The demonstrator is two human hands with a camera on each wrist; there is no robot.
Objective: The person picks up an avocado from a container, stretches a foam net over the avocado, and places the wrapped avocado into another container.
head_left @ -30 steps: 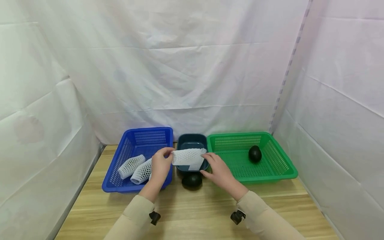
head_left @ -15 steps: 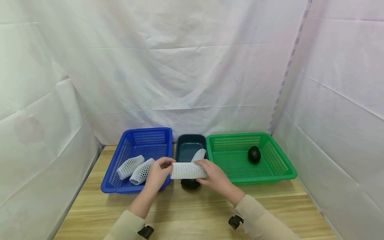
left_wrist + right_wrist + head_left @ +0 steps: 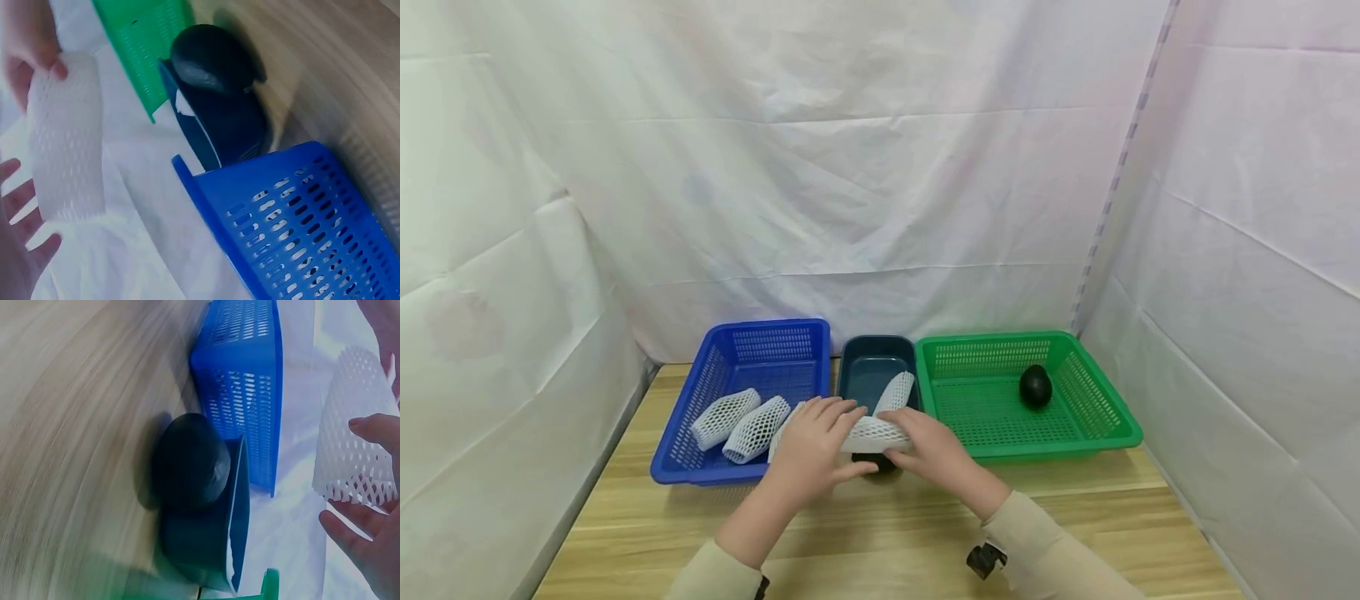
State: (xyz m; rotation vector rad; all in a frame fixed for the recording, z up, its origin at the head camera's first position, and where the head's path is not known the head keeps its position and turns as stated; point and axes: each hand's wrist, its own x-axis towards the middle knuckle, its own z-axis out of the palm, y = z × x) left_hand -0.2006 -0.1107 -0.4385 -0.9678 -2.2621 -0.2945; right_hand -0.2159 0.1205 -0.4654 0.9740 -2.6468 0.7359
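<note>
So, nearest first: the left hand [image 3: 808,450] has its fingers spread beside one end of the white, tube-shaped foam net sleeve [image 3: 877,435] – can't tell if any fingertip actually touches it. The right hand [image 3: 928,454] is the one holding it, thumb on one face and fingers behind, pinching the other end. The sleeve is up in the air between the two hands, above the pale wood-grain table [image 3: 880,542].

My guess on handling: next to no weight, soft and stretchy, a bit grippy rather than slick. The thin strands could tear if you yank, so I'd hold the rim, thumb inside and fingers outside.

Just beyond sits a near-black, egg-shaped fruit [image 3: 190,461]. Probably firm, heavier and smooth enough to roll – cup it round the middle, imo.

Behind that fruit is a dark teal rectangular plastic tray [image 3: 868,375] with another white foam net sleeve [image 3: 895,393], between a blue slotted plastic basket [image 3: 767,375] and a green slotted plastic basket [image 3: 977,408].
</note>
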